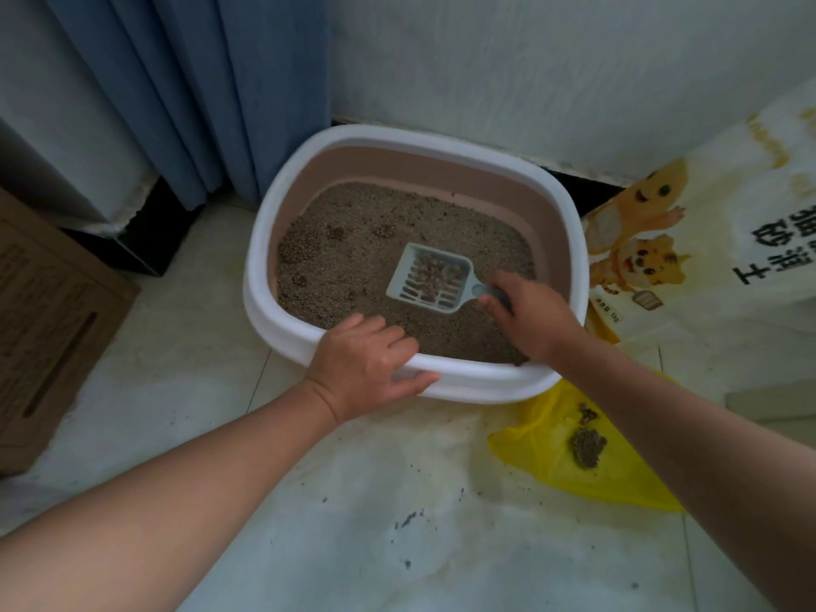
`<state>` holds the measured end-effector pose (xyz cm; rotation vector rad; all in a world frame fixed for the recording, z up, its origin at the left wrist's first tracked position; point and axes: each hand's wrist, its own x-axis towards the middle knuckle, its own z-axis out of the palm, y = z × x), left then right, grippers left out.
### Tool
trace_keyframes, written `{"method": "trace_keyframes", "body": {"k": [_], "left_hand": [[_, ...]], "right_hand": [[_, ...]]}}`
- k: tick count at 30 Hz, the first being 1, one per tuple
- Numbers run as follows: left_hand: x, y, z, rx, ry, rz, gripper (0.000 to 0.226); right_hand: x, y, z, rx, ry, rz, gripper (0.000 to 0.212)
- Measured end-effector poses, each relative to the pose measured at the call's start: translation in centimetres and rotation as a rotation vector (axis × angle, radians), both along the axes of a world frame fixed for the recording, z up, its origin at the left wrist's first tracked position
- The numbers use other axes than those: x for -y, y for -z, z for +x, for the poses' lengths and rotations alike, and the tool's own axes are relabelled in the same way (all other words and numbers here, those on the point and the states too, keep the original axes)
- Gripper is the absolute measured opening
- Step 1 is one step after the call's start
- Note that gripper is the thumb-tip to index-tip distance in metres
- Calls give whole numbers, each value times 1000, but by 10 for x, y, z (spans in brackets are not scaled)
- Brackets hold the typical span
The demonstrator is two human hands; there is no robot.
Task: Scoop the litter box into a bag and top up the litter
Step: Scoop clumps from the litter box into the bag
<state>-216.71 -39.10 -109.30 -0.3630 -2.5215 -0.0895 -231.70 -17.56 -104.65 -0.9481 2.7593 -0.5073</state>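
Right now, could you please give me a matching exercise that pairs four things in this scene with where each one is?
Things:
1. slotted scoop
2. yellow plastic bag
3. cat litter sack
4. cardboard box

Places:
A. on the floor, left of the litter box
B. held by the right hand over the litter
C. right of the litter box, cartoon cats printed on it
D. flat on the floor at the litter box's near right corner, clumps on it

Pairs: 1-B, 2-D, 3-C, 4-A

Dim, flat, greyish indoor light leaves only faint soft shadows on the floor (pixel 212 390), wide-angle distortion bends the frame edges, and the printed bag (pixel 750 192) at 3 o'clock looks smeared.
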Motion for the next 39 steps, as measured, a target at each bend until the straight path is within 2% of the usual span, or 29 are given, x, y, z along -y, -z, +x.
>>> {"method": "trace_keyframes", "body": {"k": [6,19,27,31,36,39], "left_hand": [[0,0,0,12,9,-3,45],[3,-2,0,93,24,-43,47],[3,-3,2,106,22,-37,47],[1,-5,2,143,29,-41,50],[3,-6,3,141,18,-57,47],[2,-5,3,150,19,-47,50]], "right_hand": [[-4,1,3,24,51,-49,17],[-17,-8,18,-10,21,-36,20],[-35,-25,43,11,162,-180,32],[-57,-28,45,-28,225,-172,37],[-103,-32,54,2,311,-220,20],[-142,-31,65,-38,362,-210,24]]}}
